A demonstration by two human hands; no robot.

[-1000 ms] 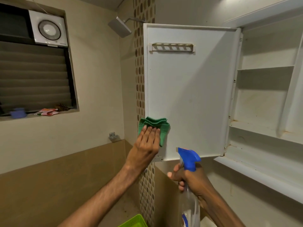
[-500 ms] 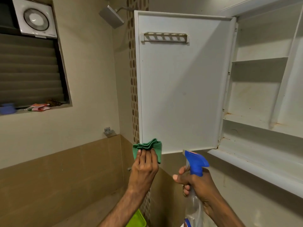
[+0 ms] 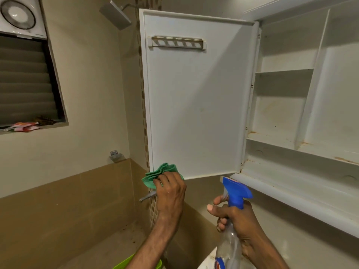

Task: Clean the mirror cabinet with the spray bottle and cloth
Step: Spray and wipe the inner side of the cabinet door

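A: Which step is this?
B: Wiping, I judge. The cabinet door (image 3: 196, 98) hangs swung wide; at its lower left corner the left hand (image 3: 171, 193) clutches the green cloth (image 3: 162, 172).
A: Next?
B: Probably spraying the stained shelves (image 3: 281, 146) right of the door. The right hand (image 3: 236, 216) grips the spray bottle (image 3: 232, 214) below the door's bottom edge.
A: The room?
B: Beige tiled wall (image 3: 87, 94) left of the door.

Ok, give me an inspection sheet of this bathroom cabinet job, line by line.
Surface: cabinet door swung open, inner face white; shelves bare, brownish stains.
Job's things: green cloth at door's lower corner; spray bottle, blue trigger head.
Clutter: packets on window ledge; green basket below.
Grips: left hand holds cloth; right hand holds bottle.
Cables: nothing seen.
Surroundings: shower head, exhaust fan, louvred window.
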